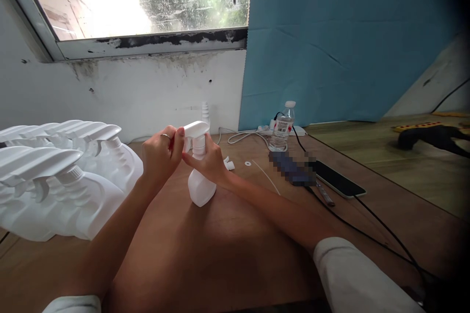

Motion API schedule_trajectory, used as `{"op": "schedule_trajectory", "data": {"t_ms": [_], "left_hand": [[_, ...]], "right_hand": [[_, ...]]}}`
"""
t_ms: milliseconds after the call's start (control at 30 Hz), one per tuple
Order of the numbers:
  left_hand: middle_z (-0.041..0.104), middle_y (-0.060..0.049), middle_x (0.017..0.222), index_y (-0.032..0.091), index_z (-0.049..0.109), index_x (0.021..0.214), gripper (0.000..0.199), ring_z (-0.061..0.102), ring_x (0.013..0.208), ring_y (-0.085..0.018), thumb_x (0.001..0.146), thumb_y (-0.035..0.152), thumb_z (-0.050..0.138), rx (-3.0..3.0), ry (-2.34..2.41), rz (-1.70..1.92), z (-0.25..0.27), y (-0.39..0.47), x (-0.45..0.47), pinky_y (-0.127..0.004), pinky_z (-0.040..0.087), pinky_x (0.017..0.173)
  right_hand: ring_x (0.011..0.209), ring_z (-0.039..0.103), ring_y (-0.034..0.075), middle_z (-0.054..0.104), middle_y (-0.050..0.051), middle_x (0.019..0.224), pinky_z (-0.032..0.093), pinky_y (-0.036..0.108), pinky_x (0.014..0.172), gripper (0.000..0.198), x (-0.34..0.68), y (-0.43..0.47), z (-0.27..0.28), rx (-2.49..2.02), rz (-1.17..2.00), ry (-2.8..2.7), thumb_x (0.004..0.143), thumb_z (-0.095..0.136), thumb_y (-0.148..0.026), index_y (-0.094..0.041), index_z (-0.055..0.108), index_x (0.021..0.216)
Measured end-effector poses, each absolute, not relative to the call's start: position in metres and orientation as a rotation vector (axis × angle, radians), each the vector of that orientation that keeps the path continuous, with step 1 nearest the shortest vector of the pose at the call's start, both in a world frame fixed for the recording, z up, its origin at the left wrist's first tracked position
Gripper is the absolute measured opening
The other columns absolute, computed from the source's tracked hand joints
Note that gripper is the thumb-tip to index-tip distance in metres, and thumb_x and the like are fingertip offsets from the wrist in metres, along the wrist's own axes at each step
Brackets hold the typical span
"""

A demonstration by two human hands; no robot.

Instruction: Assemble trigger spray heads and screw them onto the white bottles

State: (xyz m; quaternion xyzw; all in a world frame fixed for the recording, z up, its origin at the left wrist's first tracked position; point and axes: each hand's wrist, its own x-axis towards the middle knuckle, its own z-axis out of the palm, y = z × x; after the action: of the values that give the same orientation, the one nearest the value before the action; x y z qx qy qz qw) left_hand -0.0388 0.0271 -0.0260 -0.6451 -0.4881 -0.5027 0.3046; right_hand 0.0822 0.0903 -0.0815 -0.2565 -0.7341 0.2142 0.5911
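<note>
A white spray bottle (201, 191) stands on the brown table, with a white trigger sprayer head (197, 129) on its neck. My left hand (161, 152), a ring on one finger, is closed with thumb and fingertips at the nozzle end of that head. Around the neck, just below the head, my right hand (211, 160) is wrapped, its thumb reaching toward the left hand. The trigger is partly hidden by my fingers. Behind the head rises a pale ribbed piece (205, 108); its lower part is mostly covered.
Several white spray bottles (106, 195) stand in rows at left. Small white parts (228, 164), a washer (247, 163) and a thin tube (267, 176) lie right of my hands. Farther right are a water bottle (282, 129), a phone (340, 179) and black cables (385, 234).
</note>
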Motion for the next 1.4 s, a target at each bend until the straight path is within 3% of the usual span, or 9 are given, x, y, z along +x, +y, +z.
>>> {"op": "schedule_trajectory", "data": {"t_ms": [267, 500, 633, 833, 1000, 1167, 1300, 1400], "left_hand": [[0.038, 0.004, 0.049, 0.018, 0.045, 0.064, 0.041, 0.032, 0.045, -0.007, 0.097, 0.042, 0.04, -1.839, -1.338, -1.446, -0.026, 0.024, -0.038, -0.023, 0.025, 0.046], [0.046, -0.001, 0.055, 0.018, 0.047, 0.062, 0.06, 0.042, 0.05, -0.01, 0.099, 0.052, 0.014, -1.957, -1.373, -1.714, -0.025, 0.02, -0.046, -0.026, 0.032, 0.051], [0.047, -0.001, 0.053, 0.018, 0.048, 0.06, 0.059, 0.043, 0.049, -0.01, 0.099, 0.053, 0.02, -1.944, -1.417, -1.79, -0.024, 0.02, -0.044, -0.027, 0.033, 0.051], [0.048, -0.001, 0.051, 0.018, 0.049, 0.058, 0.056, 0.043, 0.047, -0.01, 0.101, 0.043, 0.023, -1.925, -1.381, -1.754, -0.026, 0.02, -0.046, -0.027, 0.032, 0.049], [0.04, 0.001, 0.046, 0.018, 0.039, 0.052, 0.043, 0.034, 0.044, -0.01, 0.095, 0.02, 0.037, -2.034, -0.95, -1.426, -0.046, 0.003, -0.041, -0.029, 0.024, 0.047], [0.044, 0.0, 0.045, 0.019, 0.045, 0.052, 0.039, 0.04, 0.044, -0.013, 0.089, 0.026, 0.05, -2.36, -0.6, -0.758, -0.112, -0.02, -0.017, -0.031, 0.029, 0.048], [0.05, 0.0, 0.044, 0.017, 0.052, 0.052, 0.042, 0.046, 0.041, -0.012, 0.092, 0.028, 0.048, -2.495, -0.672, -0.558, -0.158, -0.011, -0.018, -0.031, 0.026, 0.044], [0.059, -0.002, 0.052, 0.016, 0.059, 0.059, 0.043, 0.055, 0.047, -0.013, 0.096, 0.028, 0.041, -2.529, -0.911, -0.429, -0.167, 0.004, -0.035, -0.029, 0.031, 0.048]], "right_hand": [[0.063, 0.056, 0.014, 0.06, 0.0, 0.074, 0.044, 0.026, 0.057, 0.045, 0.082, 0.091, -0.082, -0.585, 0.474, -1.708, 0.07, 0.072, -0.05, -0.019, 0.05, 0.094], [0.061, 0.053, 0.013, 0.058, -0.001, 0.07, 0.041, 0.025, 0.055, 0.037, 0.081, 0.094, -0.086, -0.595, 0.469, -1.697, 0.076, 0.066, -0.05, -0.019, 0.05, 0.089], [0.06, 0.053, 0.013, 0.057, -0.002, 0.07, 0.042, 0.025, 0.055, 0.046, 0.081, 0.093, -0.084, -0.598, 0.503, -1.697, 0.068, 0.072, -0.054, -0.019, 0.051, 0.089], [0.063, 0.053, 0.014, 0.058, -0.001, 0.072, 0.042, 0.025, 0.057, 0.028, 0.082, 0.094, -0.083, -0.571, 0.501, -1.701, 0.074, 0.066, -0.039, -0.019, 0.051, 0.089], [0.061, 0.052, 0.012, 0.058, -0.002, 0.071, 0.042, 0.025, 0.056, 0.04, 0.081, 0.091, -0.081, -0.568, 0.525, -1.697, 0.068, 0.073, -0.047, -0.019, 0.05, 0.087], [0.059, 0.05, 0.012, 0.055, -0.003, 0.069, 0.041, 0.025, 0.056, 0.033, 0.062, 0.089, -0.085, -0.547, 0.512, -1.643, 0.07, 0.068, -0.043, -0.019, 0.049, 0.082], [0.062, 0.054, 0.013, 0.057, -0.003, 0.07, 0.044, 0.026, 0.058, 0.047, 0.031, 0.084, -0.086, -0.55, 0.572, -1.688, 0.065, 0.072, -0.057, -0.021, 0.048, 0.083], [0.066, 0.057, 0.014, 0.059, -0.002, 0.074, 0.045, 0.026, 0.058, 0.051, 0.005, 0.083, -0.082, -0.513, 0.653, -1.777, 0.064, 0.073, -0.06, -0.022, 0.047, 0.086]]}}
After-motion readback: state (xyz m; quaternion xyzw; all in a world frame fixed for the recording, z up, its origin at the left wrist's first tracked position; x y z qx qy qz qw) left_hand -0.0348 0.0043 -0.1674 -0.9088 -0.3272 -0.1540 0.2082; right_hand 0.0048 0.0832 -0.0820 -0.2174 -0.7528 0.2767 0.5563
